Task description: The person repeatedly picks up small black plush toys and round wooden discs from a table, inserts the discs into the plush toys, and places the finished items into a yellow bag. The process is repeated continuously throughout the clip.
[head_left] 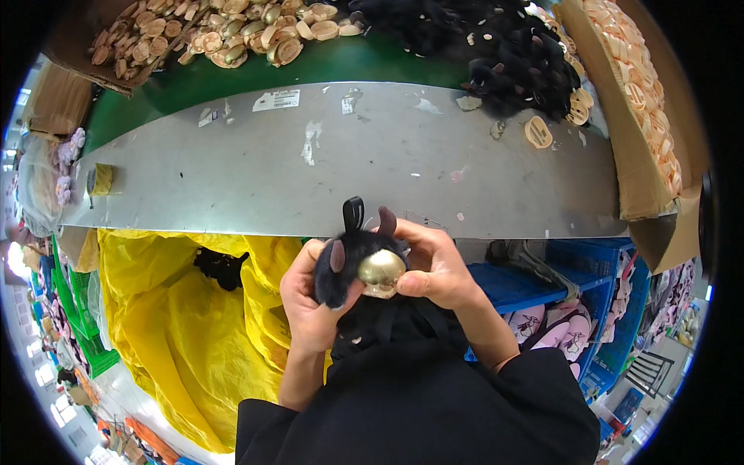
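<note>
Black shirt (418, 403) fills the foreground; just beyond, left hand (308, 306) and right hand (440, 267) grasp a furry toy (333, 285) from either side, its gold dome (381, 269) between the thumbs (416, 284).

The fingers of the left hand (304, 301) and the right hand (439, 267) are partly hidden behind the black plush toy (332, 288), and the gold dome (381, 269) covers part of its front. Dark things (220, 267) deep in the yellow bag (159, 329) cannot be told apart. Far off, the top edge cuts the heap of peach plastic pieces (229, 35), the black furry pile (521, 66) and the right cardboard box (629, 155). The near edge cuts the black shirt (418, 411). Print on the counter (232, 167) labels (277, 101) is too small to read; items along the left rim (46, 356) blur together.
</note>
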A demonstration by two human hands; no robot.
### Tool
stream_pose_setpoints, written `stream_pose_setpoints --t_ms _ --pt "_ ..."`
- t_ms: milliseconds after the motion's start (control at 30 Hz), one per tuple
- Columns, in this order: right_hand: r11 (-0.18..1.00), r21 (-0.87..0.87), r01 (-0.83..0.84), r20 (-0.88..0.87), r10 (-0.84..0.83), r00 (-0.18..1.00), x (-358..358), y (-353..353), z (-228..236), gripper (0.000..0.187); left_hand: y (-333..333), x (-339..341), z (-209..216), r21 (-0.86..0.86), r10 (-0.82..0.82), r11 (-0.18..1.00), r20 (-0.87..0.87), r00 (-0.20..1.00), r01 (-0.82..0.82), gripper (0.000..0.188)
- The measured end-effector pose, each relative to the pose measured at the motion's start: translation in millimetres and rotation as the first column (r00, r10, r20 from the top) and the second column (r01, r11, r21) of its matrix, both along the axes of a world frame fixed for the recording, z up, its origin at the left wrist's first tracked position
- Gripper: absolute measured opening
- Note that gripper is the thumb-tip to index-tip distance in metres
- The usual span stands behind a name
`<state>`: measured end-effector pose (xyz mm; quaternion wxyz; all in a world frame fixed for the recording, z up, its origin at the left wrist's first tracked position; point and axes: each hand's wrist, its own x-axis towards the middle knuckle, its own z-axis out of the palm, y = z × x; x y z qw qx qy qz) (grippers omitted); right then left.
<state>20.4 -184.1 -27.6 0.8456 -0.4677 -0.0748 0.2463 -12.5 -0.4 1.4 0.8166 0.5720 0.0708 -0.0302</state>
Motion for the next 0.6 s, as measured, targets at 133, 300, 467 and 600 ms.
stream_pose_setpoints --t_ms 133,300,467,600 --pt "0.972 0.166 -0.167 -0.216 0.201 0.956 -7 -2 -12 0.073 5 -1 -1 -0.001 -0.07 0.998 0.042 0.997 0.07 0.025" --pt "0.947 0.239 -0.214 -0.244 0.272 0.931 -5 1 -7 0.07 12 0 -3 0.011 -0.149 0.989 0.109 0.983 0.148 0.026" --pt "0.996 0.007 -0.093 0.15 0.091 0.984 -3 4 6 0.052 16 2 0 -0.048 -0.157 0.986 0.031 0.987 0.158 0.024" --pt "0.93 -0.34 0.139 0.54 0.073 0.838 -8 9 29 0.038 27 2 -13 0.04 -0.194 0.981 0.14 0.971 0.19 0.031"
